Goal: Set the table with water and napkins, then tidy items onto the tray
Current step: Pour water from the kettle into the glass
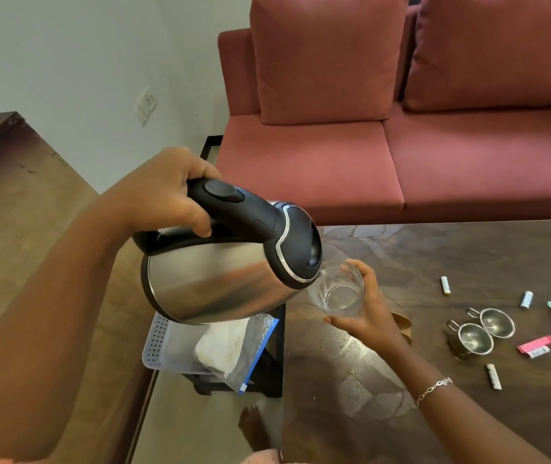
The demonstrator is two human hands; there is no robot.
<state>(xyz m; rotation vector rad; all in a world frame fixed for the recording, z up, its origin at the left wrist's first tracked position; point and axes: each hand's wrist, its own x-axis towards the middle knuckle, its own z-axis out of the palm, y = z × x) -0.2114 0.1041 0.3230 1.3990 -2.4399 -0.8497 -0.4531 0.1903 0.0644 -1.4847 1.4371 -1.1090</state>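
1. While tipped steeply toward the right, steel kettle [220,279] held in the air above a white perforated tray [158,343], spout end right at the rim of a clear glass [337,289].
2. Left hand [170,192] clenched around the kettle's black handle, fingers wrapped under it.
3. Right hand [364,313] grasping the glass from its right side, thumb below and fingers over the far rim; held tilted above the left edge of the dark wooden table [468,413]. Bracelet [434,390] on that wrist.
4. On the tray below the kettle: zip bag [233,346] with something white inside, hanging partly over the tray's near edge.
5. Farther right on the table, well apart from the glass: two small steel cups [481,331] touching side by side, a pink packet [535,344] beside them, and several small tubes scattered around.
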